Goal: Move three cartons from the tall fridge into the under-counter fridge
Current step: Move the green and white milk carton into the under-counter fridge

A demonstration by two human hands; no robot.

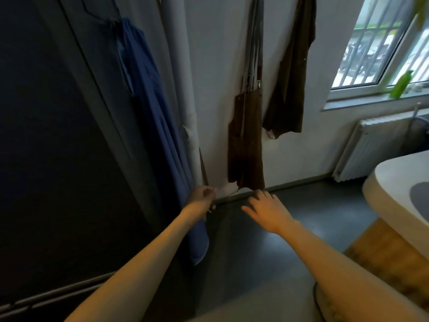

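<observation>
No carton is in view. A tall dark panel (46, 147) with a grey edge fills the left side; whether it is the tall fridge's door is unclear. My left hand (201, 198) reaches forward beside a hanging blue cloth (151, 117), its fingers curled, with nothing visible in them. To its right, over the dark floor, my right hand (267, 211) is stretched out with its fingers spread and holds nothing.
Brown aprons (247, 140) hang on the white wall ahead, with a white pipe (185, 89) to their left. A white rounded counter (394, 187) on a wooden base stands at the right, with a radiator (366, 147) and a window (380, 43) behind it.
</observation>
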